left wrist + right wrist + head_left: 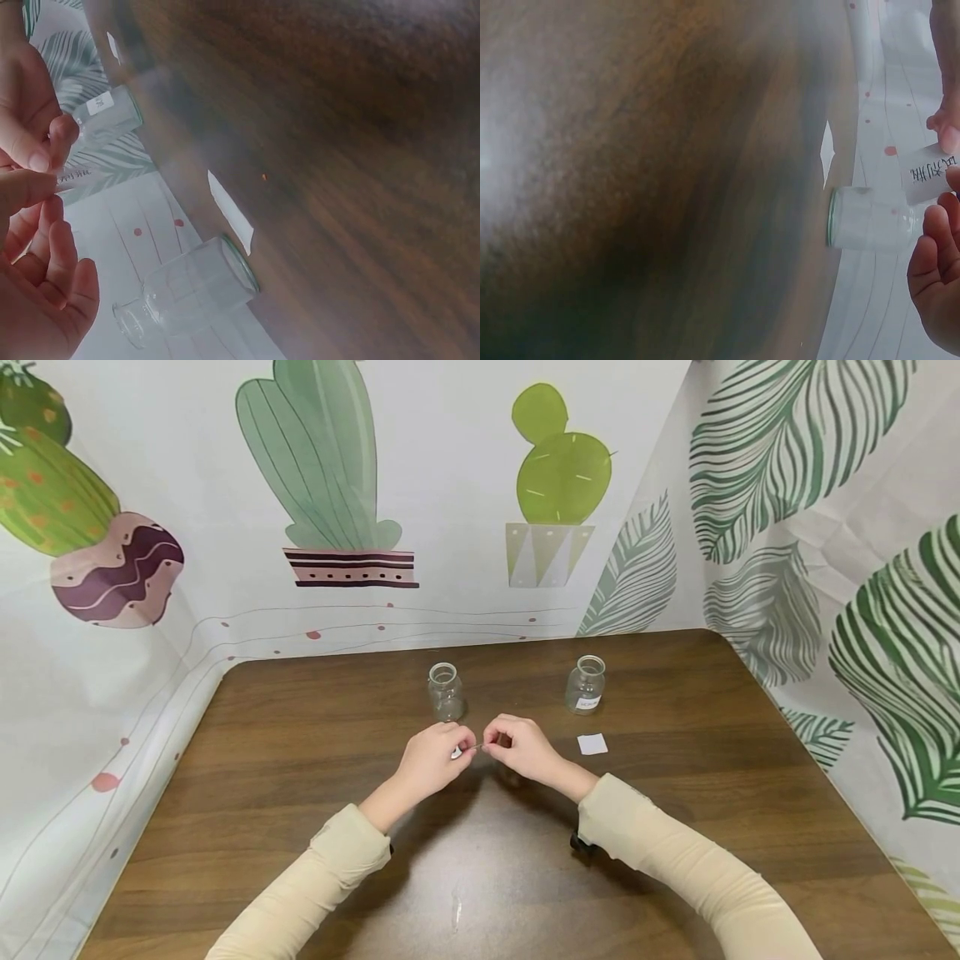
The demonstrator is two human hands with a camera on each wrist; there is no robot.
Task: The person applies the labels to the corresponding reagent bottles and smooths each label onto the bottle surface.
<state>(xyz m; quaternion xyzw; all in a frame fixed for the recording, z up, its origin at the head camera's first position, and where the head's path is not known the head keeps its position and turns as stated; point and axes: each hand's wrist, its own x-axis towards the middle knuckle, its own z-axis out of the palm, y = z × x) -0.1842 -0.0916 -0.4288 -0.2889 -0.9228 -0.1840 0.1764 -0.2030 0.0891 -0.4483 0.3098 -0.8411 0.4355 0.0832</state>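
Between both hands is a small white paper label [928,174] with handwritten dark characters. My left hand [435,758] pinches one side of it with thumb and fingertip. At its opposite side, the right hand's [522,747] thumb and finger grip it too. From the head view the label appears nearly edge-on, as a thin strip. Just beyond the left hand stands an open clear glass jar [447,693], upright and without a visible label. A second glass jar [586,685], with a white label on its front, stands upright farther right.
A white paper square [592,744] lies on the brown wooden table [300,760] in front of the labelled jar. Another white piece of paper [231,214] lies near the unlabelled jar, mostly hidden by the left hand in the head view. Cactus-and-leaf printed cloth [457,485] borders the table.
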